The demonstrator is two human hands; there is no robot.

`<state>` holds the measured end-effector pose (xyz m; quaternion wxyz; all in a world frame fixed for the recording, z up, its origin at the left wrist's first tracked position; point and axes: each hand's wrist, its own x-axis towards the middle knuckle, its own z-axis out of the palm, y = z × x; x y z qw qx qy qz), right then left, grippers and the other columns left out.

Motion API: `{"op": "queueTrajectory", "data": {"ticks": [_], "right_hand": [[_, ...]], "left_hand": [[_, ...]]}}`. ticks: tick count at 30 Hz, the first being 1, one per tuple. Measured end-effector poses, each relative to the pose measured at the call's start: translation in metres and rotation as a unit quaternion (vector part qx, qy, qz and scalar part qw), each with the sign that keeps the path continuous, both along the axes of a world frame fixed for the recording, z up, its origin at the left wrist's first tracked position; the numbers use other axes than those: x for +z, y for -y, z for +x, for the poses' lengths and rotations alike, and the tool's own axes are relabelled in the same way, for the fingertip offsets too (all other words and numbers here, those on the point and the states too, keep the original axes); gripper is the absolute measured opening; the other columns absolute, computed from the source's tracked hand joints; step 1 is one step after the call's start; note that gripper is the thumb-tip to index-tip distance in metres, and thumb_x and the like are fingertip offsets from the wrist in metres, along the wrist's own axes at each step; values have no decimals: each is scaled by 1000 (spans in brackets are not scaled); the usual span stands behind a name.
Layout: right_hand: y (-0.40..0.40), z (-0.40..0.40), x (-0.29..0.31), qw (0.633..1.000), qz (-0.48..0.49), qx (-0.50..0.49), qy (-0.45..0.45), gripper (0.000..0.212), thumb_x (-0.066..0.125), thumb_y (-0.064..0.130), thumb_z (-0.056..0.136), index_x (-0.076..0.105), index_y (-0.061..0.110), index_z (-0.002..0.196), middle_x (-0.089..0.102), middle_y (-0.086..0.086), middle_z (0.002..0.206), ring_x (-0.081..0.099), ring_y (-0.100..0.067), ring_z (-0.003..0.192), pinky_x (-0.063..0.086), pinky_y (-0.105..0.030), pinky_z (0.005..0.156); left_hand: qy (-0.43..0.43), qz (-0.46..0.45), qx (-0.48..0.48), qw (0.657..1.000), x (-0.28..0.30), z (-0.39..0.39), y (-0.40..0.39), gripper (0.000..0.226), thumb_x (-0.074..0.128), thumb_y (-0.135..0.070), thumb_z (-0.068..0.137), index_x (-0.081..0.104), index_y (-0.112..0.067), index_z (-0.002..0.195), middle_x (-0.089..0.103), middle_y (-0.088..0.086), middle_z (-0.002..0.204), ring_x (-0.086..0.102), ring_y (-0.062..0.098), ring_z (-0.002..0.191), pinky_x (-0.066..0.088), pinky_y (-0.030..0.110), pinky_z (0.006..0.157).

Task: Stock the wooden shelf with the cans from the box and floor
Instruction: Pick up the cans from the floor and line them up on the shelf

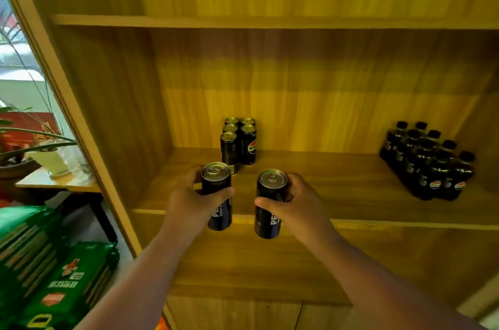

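I hold two tall black cans upright in front of the wooden shelf (351,189). My left hand (189,202) grips the left can (217,210), whose silver top sits just over the shelf's front edge. My right hand (294,205) grips the right can (268,210) at the same height, a little nearer to me. Behind them, several identical cans (239,140) stand on the shelf board in two short rows, close to the left can. The box and the floor cans are out of view.
A shrink-wrapped pack of dark bottles (429,162) stands at the shelf's right end. The board between the cans and the bottles is bare. To the left are the shelf's side panel (81,119), a small table with potted plants (51,156), and green packages (54,275) below.
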<state>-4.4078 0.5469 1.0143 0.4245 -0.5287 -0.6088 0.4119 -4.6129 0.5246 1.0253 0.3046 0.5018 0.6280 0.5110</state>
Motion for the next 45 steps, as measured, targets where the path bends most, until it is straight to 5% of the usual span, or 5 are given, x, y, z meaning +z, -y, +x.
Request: {"op": "queueTrajectory", "data": {"ticks": [7,12,21,33,45], "right_hand": [[-81,-49,-13,999,21,-48,-12,57,90,27,67,60,33,115,68,18,103,63,3,96,47,-7,63],[-133,-73,-25,997,34,-73,-11,51,89,24,70,61,32,112,64,25,94,58,15,84,45,-3,62],[-196,-76,-46,993,22,-115,-13,55,89,24,71,63,24,119,68,13,104,65,-9,99,50,-15,72],[-231,-85,-65,993,13,-113,-35,57,88,23,71,62,26,122,68,15,102,65,0,91,51,-15,70],[-252,-91,-77,991,29,-113,-68,51,86,20,72,67,30,117,74,11,105,68,-4,97,57,-30,84]], "left_hand": [[5,23,-20,1000,-23,-33,-94,50,91,-22,65,57,-46,93,63,-22,92,61,1,87,47,20,68],[37,19,-51,998,-47,-44,-138,56,89,-18,68,63,-28,117,71,-10,104,67,2,94,50,9,63],[42,20,-75,996,-65,-37,-183,52,87,-11,69,57,-43,96,63,-27,88,57,-23,76,44,6,58],[48,29,-58,997,-90,-42,-212,50,88,-17,68,63,-34,109,70,-17,101,64,-6,96,49,22,80],[18,47,-32,998,-95,-35,-223,52,90,-21,66,59,-29,107,56,-12,111,53,-11,94,42,15,77]]}}
